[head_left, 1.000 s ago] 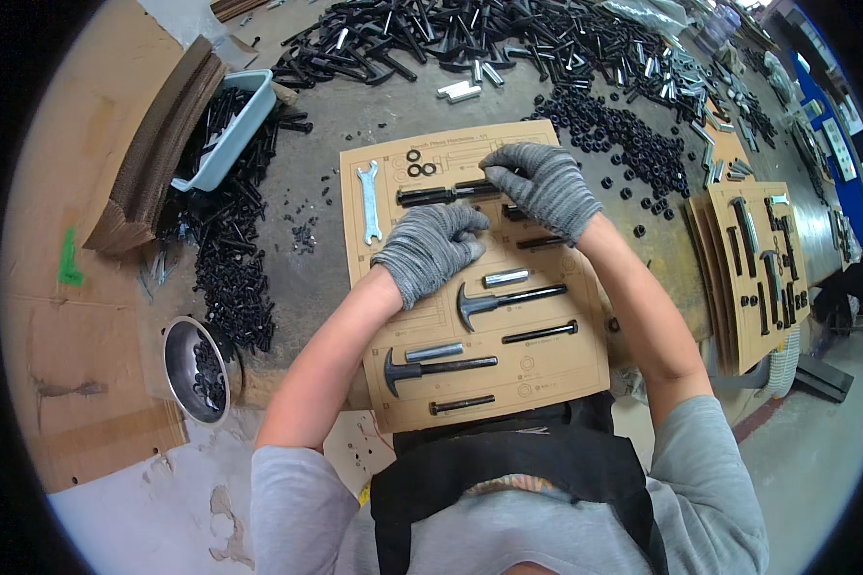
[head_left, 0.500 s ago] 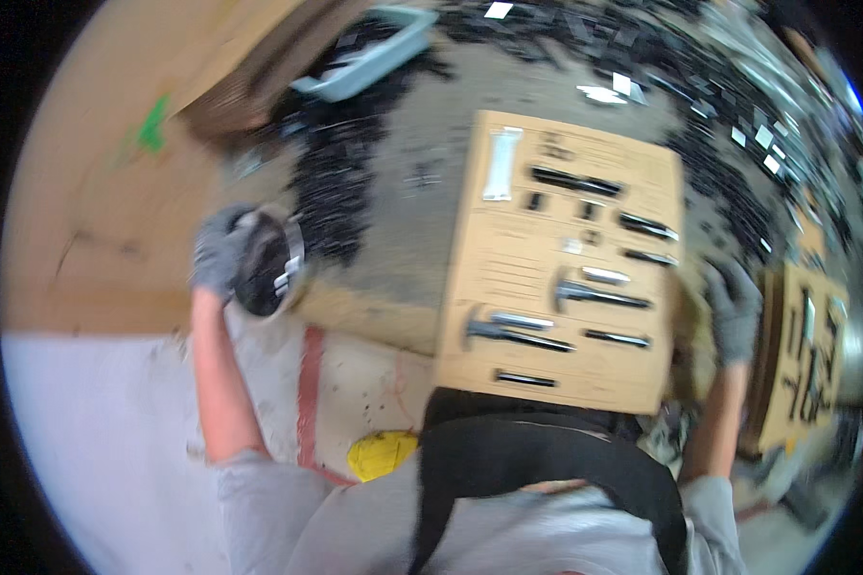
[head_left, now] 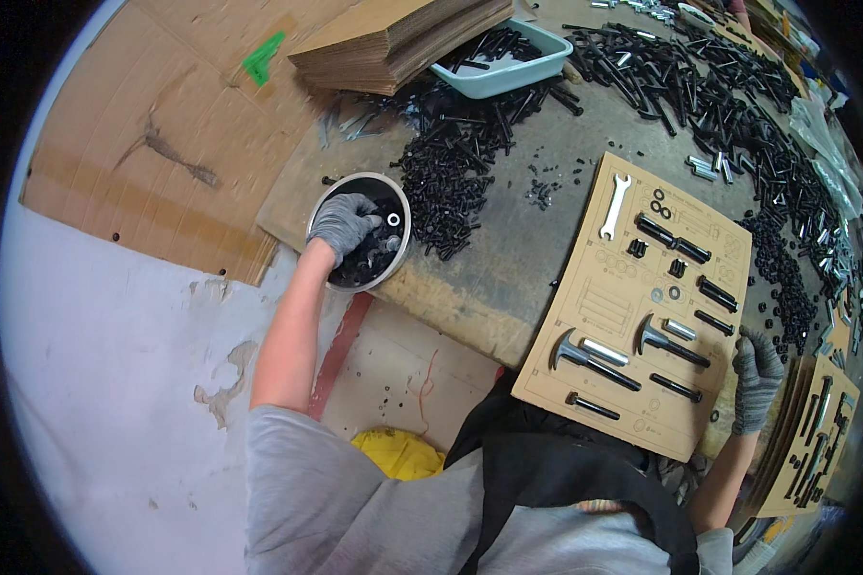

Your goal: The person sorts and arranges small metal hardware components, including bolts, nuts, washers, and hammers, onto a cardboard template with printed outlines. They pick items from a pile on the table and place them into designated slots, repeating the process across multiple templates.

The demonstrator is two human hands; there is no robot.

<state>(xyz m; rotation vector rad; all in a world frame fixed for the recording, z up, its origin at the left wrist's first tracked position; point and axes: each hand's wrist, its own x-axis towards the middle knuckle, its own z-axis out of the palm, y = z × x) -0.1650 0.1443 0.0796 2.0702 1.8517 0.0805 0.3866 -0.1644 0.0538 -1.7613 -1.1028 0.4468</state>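
Observation:
My left hand [head_left: 344, 228], in a grey knit glove, reaches down into a round bucket [head_left: 405, 203] of small dark parts. Its fingers bend together among them; the tips are hidden. A pale ring lies beside the fingers. My right hand [head_left: 758, 381], gloved too, is by the right edge of a cardboard sheet [head_left: 585, 278], fingers pointing away from me and slightly apart, with nothing visible in them. On the sheet lie a wrench [head_left: 616, 206], two dark pick-shaped pieces with curved heads [head_left: 599, 364], silver sleeves [head_left: 604, 352], black bolts [head_left: 593, 405] and small rings.
Black bolts [head_left: 446, 187] are heaped beside the bucket. Further back stand a pale blue tray [head_left: 518, 79] and stacked cardboard [head_left: 393, 43]. More dark parts [head_left: 642, 77] spread over the far table. A loaded board stack [head_left: 805, 450] is at right; a yellow bag [head_left: 400, 452] lies below the table.
My left hand has gone from the bucket's outer left side to inside it. The view has swung, so the table sits differently in the picture. My right hand stays beside the cardboard sheet.

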